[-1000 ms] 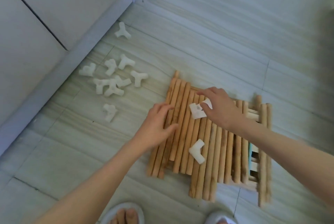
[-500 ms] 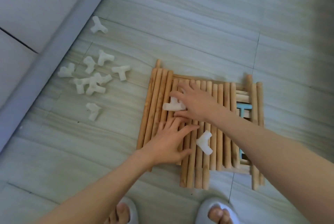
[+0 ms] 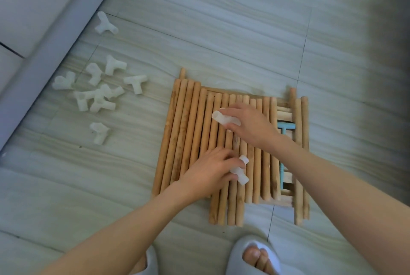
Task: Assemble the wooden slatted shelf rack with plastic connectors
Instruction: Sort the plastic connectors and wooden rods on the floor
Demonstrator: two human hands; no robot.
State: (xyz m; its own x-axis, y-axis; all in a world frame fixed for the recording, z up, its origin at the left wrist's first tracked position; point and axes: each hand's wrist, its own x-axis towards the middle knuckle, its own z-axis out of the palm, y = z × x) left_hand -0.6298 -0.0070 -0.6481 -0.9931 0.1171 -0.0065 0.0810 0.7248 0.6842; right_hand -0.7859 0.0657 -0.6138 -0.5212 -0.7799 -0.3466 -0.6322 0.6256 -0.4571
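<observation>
A bundle of wooden rods [image 3: 190, 132] lies side by side on the tiled floor, over slatted wooden panels [image 3: 285, 115]. My right hand [image 3: 250, 126] holds a white plastic connector [image 3: 223, 117] above the rods. My left hand [image 3: 210, 170] grips a second white connector [image 3: 240, 171] lower on the bundle. Several more white three-way connectors [image 3: 99, 92] lie scattered on the floor to the left, one [image 3: 105, 24] apart near the wall.
A pale blue T-shaped tool [image 3: 285, 128] lies among the slats at the right. A white wall base [image 3: 44, 52] runs along the left. My feet in grey slippers [image 3: 250, 254] stand just below the bundle.
My left hand slid right and took hold of the lower connector. My right hand lifted and turned the upper connector. The view shifted slightly.
</observation>
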